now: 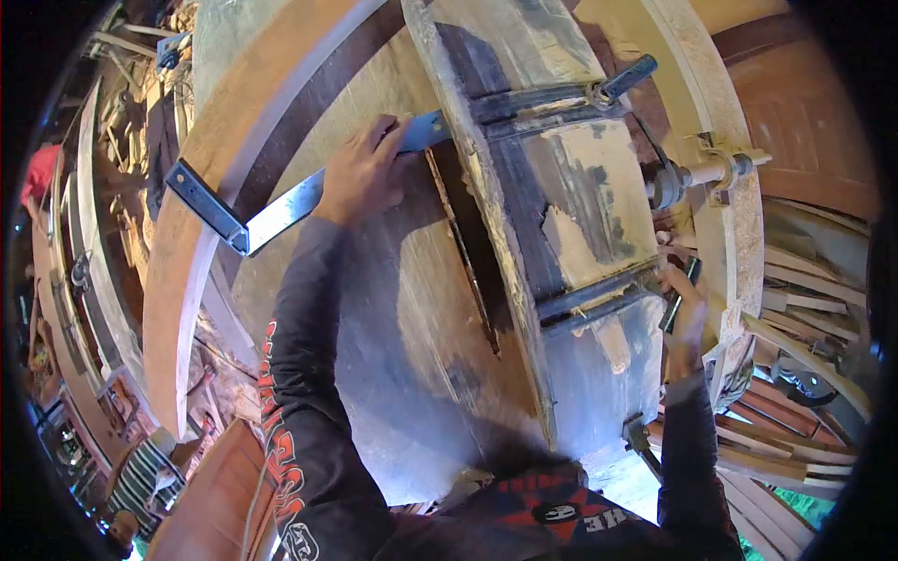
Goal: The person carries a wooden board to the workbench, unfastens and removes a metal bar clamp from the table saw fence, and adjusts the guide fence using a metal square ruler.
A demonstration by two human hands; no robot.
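Observation:
My left hand [363, 176] presses on the blade of a metal try square [285, 210], which lies across the wooden machine table. The square's dark stock [208, 206] rests against a curved wooden piece [201, 196] at the left. A long slot [465, 248] opens in the table beside an upright board [486, 196] with a rough edge. At the right, the fingers of my right hand [686, 313] are closed around a dark handle [681, 294], near the far side of the worn panel [585, 215].
A second dark handle [629, 79] sticks out at the upper right, above a metal shaft [702, 175]. Stacked planks [814, 299] fill the right side. Long curved boards [103, 271] stand at the left, near a person in red [40, 175] and striped cloth [147, 481].

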